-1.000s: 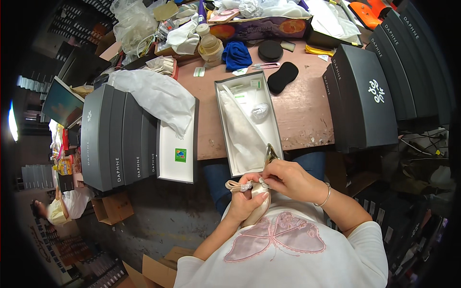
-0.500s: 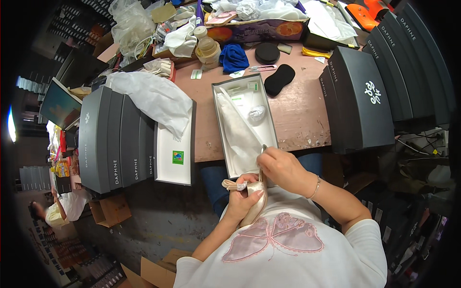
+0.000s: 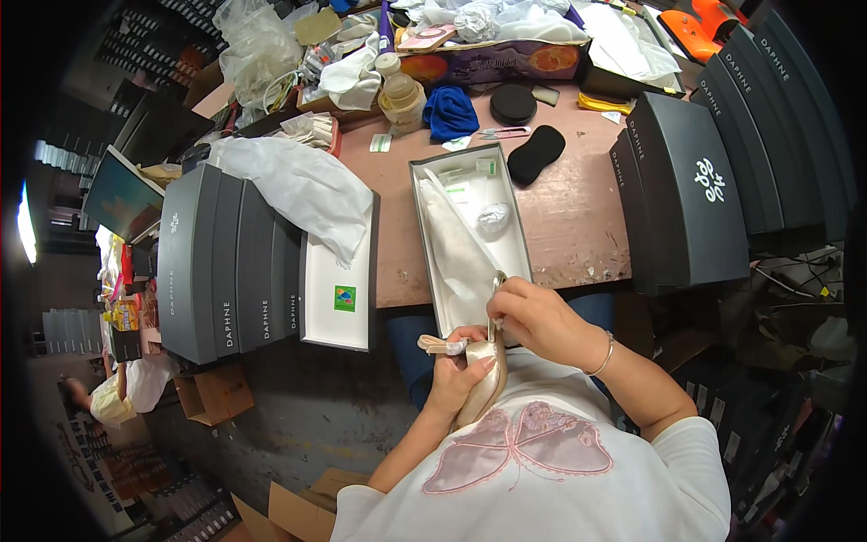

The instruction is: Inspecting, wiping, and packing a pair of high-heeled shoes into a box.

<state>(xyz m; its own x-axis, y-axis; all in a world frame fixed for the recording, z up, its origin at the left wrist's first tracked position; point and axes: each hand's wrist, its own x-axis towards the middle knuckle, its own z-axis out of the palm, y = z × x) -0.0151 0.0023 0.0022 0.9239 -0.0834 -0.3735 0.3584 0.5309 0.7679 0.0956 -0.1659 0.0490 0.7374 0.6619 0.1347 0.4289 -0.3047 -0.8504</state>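
Holding a beige shoe [image 3: 481,387] at her lap, the left hand [image 3: 461,375] is wrapped tight around it while the right hand [image 3: 540,318] pinches its strap; fitting looks underway, and next probably comes laying it carefully into the open white box [image 3: 470,237].

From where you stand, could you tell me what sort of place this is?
It looks like a shoe packing or finishing bench. Stacks of dark shoe boxes flank a worn table, an open box lined with white tissue sits in the middle, and both hands work on a beige shoe.
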